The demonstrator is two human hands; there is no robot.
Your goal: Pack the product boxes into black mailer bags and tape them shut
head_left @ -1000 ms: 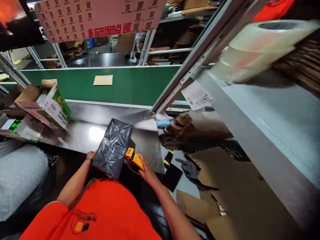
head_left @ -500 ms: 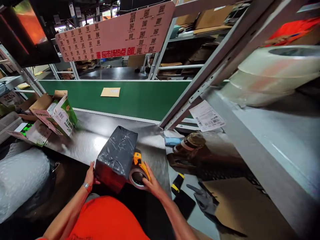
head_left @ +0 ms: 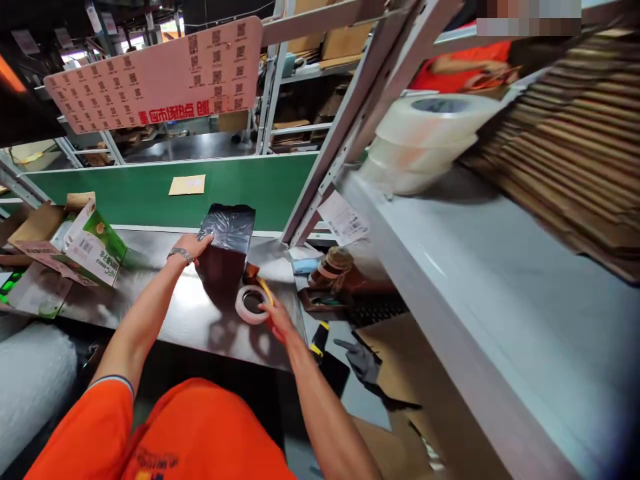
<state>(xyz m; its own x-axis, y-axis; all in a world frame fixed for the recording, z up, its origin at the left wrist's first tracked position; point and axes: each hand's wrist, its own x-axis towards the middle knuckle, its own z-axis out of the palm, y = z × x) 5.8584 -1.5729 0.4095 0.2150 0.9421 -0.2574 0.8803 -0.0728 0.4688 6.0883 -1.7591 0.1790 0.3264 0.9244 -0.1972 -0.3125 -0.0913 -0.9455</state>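
Note:
A parcel wrapped in dark grey plastic (head_left: 226, 240) stands upright on the steel table (head_left: 150, 293). My left hand (head_left: 193, 245) grips its upper left edge, fingers curled onto the wrap. My right hand (head_left: 276, 319) is closed on the yellow tape dispenser (head_left: 254, 301), whose tape roll sits against the parcel's lower right side. Both arms reach forward from my orange shirt.
A green and white carton (head_left: 93, 250) and flattened boxes lie at the table's left. A green conveyor (head_left: 250, 183) carries a brown envelope (head_left: 187, 185). Tape rolls (head_left: 425, 143) and cardboard stacks (head_left: 575, 147) fill the right shelf. A grey glove (head_left: 363, 363) and a bubble wrap roll (head_left: 30, 387) lie low.
The parcel has moved away from me and been stood upright farther along the table. My left hand shifted to its top edge. The tape dispenser followed to its lower right side.

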